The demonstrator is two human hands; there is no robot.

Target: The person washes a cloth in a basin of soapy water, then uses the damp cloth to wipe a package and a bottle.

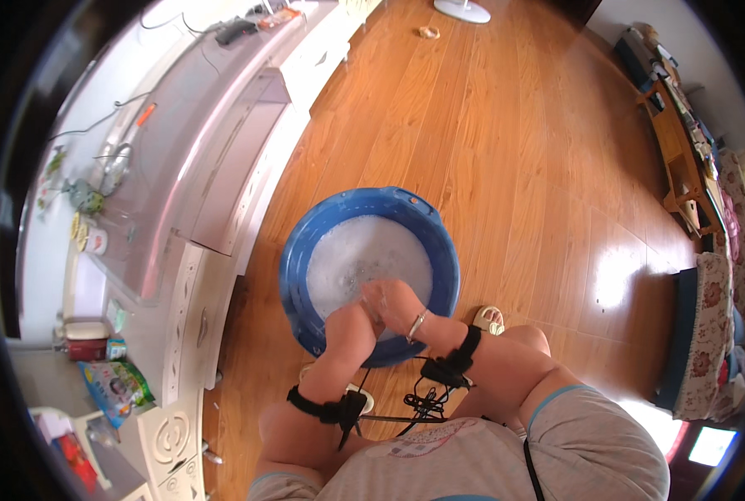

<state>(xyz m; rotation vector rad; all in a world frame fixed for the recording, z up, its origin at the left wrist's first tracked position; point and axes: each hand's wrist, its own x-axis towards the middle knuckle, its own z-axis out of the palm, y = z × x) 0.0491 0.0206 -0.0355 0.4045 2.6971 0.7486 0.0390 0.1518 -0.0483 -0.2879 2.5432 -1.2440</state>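
Note:
A round blue plastic basin (291, 250) stands on the wooden floor before me, with white suds (372, 244) covering the water in it. My left hand (353, 319) and my right hand (394, 300) are close together over the near part of the suds, inside the basin's rim. The fingers of both are partly hidden by foam and by the hands themselves, so whether either holds anything cannot be told. A silver bracelet (417, 327) is on my right wrist. Black straps with small devices sit on both forearms.
A long white cabinet (203, 307) runs along the left, bearing scissors, cups, cables and a colourful plastic bag (117, 388). Black cables (425, 404) hang between my arms near my lap. A wooden desk (679, 150) and a bed with a floral cover (704, 338) stand at the right.

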